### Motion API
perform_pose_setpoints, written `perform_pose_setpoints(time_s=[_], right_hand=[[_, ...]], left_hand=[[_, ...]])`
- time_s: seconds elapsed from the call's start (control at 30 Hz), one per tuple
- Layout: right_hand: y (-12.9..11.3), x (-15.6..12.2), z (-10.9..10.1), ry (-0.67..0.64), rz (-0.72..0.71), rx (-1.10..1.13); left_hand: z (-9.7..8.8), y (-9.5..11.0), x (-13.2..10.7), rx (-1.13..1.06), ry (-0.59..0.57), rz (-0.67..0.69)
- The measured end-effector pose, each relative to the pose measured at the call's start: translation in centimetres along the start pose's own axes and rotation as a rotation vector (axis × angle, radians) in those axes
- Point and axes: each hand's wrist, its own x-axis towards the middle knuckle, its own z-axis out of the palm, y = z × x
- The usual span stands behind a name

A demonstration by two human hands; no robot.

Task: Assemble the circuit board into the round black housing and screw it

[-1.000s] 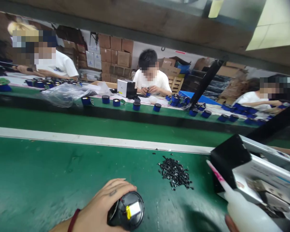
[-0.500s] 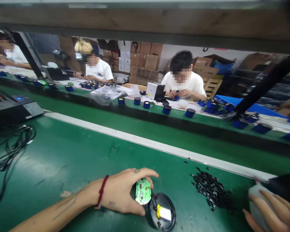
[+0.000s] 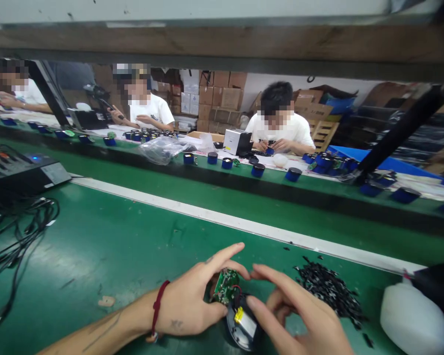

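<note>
My left hand (image 3: 192,305) grips a small green circuit board (image 3: 225,286) tilted on edge, with a red wire running from it into a round black housing (image 3: 242,325) that holds a yellow-tagged battery. My right hand (image 3: 299,315) reaches in from the right, its fingertips at the board's top edge and its fingers around the housing. Both rest low on the green bench mat (image 3: 107,246).
A heap of small black parts (image 3: 327,288) lies right of my hands. A white squeeze bottle (image 3: 414,320) stands at far right. A black device with cables (image 3: 22,172) sits left. Across the belt, three people work among blue round housings (image 3: 258,169).
My right hand has let go of the white bottle and moved left to the board and housing. The bottle now stands alone. My left hand has tilted the board up.
</note>
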Motion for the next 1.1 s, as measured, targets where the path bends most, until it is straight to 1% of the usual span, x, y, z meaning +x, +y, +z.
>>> perform_pose_setpoints(time_s=[0.03,0.1,0.17,0.23,0.3,0.43,0.5,0.6,0.7,0.77,0.83,0.9,0.93,1.0,1.03,1.1], right_hand=[[-0.5,0.8,0.7,-0.049,0.022,0.06],[-0.8,1.9,1.2,-0.1,0.039,0.091],[-0.7,2.6,1.0,-0.143,-0.014,0.091],[-0.4,2.7,0.7,-0.157,-0.065,0.12],[0.0,2.3,0.4,-0.13,-0.088,0.163],[1.0,0.8,0.0,-0.007,-0.114,0.191],[1.2,0.2,-0.1,0.039,-0.155,0.189],[1.5,-0.2,0.0,0.062,-0.186,0.191],[1.5,-0.1,0.4,0.063,-0.183,0.18],[1.4,0.1,0.2,0.053,-0.169,0.158],[1.5,0.3,-0.8,-0.015,-0.134,0.125],[2.2,0.5,-2.8,-0.101,-0.054,0.016],[2.9,0.6,-4.0,-0.13,0.006,-0.081],[4.8,0.6,-6.1,-0.099,0.117,-0.231],[5.9,0.4,-6.8,-0.099,0.161,-0.296],[7.9,0.0,-7.3,-0.137,0.208,-0.39]], left_hand=[[0.2,0.0,-0.1,0.027,0.011,0.021],[0.7,0.0,-0.2,0.056,0.045,0.037],[1.1,0.0,-0.3,0.014,0.082,0.021],[1.1,0.0,-0.2,-0.054,0.115,-0.019],[0.7,0.1,0.1,-0.047,0.121,-0.06],[-0.3,0.0,0.6,0.05,0.07,-0.096],[-0.3,-0.2,0.7,0.014,0.066,-0.122],[0.1,-0.5,0.7,0.026,0.053,-0.168],[0.3,-0.4,0.6,0.097,0.031,-0.201],[0.3,-0.3,0.6,0.113,0.024,-0.217],[0.3,-0.4,0.8,0.101,0.035,-0.2],[0.3,-0.5,1.0,0.08,0.074,-0.166],[0.4,-0.6,1.1,0.076,0.095,-0.144],[0.5,-0.7,1.2,0.073,0.118,-0.104],[0.5,-0.8,1.2,0.072,0.116,-0.086],[0.6,-0.9,1.1,0.077,0.117,-0.062]])
